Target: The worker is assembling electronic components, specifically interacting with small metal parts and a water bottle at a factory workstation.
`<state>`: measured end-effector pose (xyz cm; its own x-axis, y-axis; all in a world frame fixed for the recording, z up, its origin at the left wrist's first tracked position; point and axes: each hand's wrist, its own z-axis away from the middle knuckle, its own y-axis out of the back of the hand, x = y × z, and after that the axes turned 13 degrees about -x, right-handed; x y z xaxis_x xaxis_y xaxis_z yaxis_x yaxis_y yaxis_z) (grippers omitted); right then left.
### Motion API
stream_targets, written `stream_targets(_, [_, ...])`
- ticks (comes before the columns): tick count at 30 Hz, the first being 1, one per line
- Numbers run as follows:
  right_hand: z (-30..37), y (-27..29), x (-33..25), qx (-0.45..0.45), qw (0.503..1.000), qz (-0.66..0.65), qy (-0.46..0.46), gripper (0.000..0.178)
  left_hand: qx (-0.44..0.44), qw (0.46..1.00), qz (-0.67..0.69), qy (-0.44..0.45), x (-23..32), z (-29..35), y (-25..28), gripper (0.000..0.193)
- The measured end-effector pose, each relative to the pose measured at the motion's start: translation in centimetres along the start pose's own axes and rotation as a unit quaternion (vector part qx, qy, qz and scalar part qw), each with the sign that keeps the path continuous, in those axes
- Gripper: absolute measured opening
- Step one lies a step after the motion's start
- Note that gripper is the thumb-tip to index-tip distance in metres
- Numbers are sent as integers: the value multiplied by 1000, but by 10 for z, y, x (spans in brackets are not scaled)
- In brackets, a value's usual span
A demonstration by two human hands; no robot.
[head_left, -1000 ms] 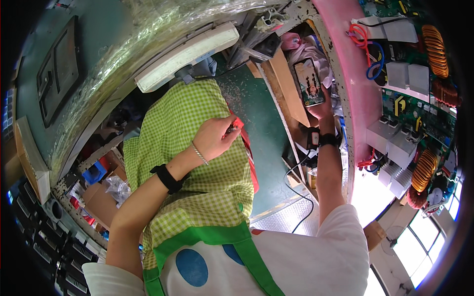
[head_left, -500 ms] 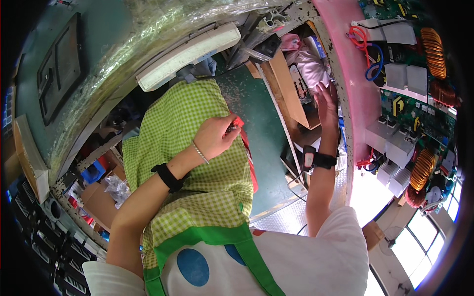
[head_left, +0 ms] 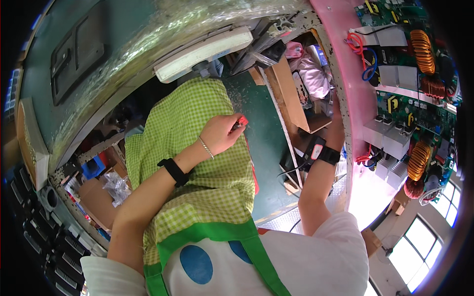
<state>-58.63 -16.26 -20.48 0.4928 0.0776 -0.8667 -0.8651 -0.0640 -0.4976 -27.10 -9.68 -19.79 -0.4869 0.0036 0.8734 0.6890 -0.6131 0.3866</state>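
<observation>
My left hand (head_left: 222,134) is closed around a small red and dark object (head_left: 242,121), of which only the tip shows past my fingers. It is held over my lap, in front of the green checked apron (head_left: 192,106). On the right, my right hand (head_left: 336,123) reaches down into the open drawer (head_left: 286,118), along its right side. Its fingers are hidden, so what they touch cannot be made out. Nearest to it are a crumpled pale pink cloth or bag (head_left: 314,79) and a brown cardboard flap (head_left: 289,96).
Green circuit boards with copper coils (head_left: 420,47) stand on the pink-covered bench top (head_left: 340,54) at right. A white power strip (head_left: 205,53) runs under the plastic-wrapped bench edge. Crumpled clear plastic (head_left: 116,188) and a blue bin (head_left: 92,167) lie at left.
My right hand has gone deeper into the drawer, and its fingers have passed out of sight. My left hand keeps its hold over my lap. The whole view has shifted slightly.
</observation>
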Motion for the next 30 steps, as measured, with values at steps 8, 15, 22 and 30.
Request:
stream_targets(8, [-4, -10, -12, -11, 990, 135, -33, 56, 28, 1000, -4, -5, -2, 5, 0, 16])
stream_targets(15, [-3, -55, -2, 25, 993, 114, 8, 52, 26, 999, -25, 3, 2, 4, 0, 15])
stream_targets(22, [-7, -96, 11, 104, 992, 8, 64, 33, 48, 999, 16, -17, -1, 8, -1, 14])
stream_targets(30, [-38, -107, 19, 162, 977, 108, 90, 37, 47, 998, 18, -28, -5, 10, -1, 16])
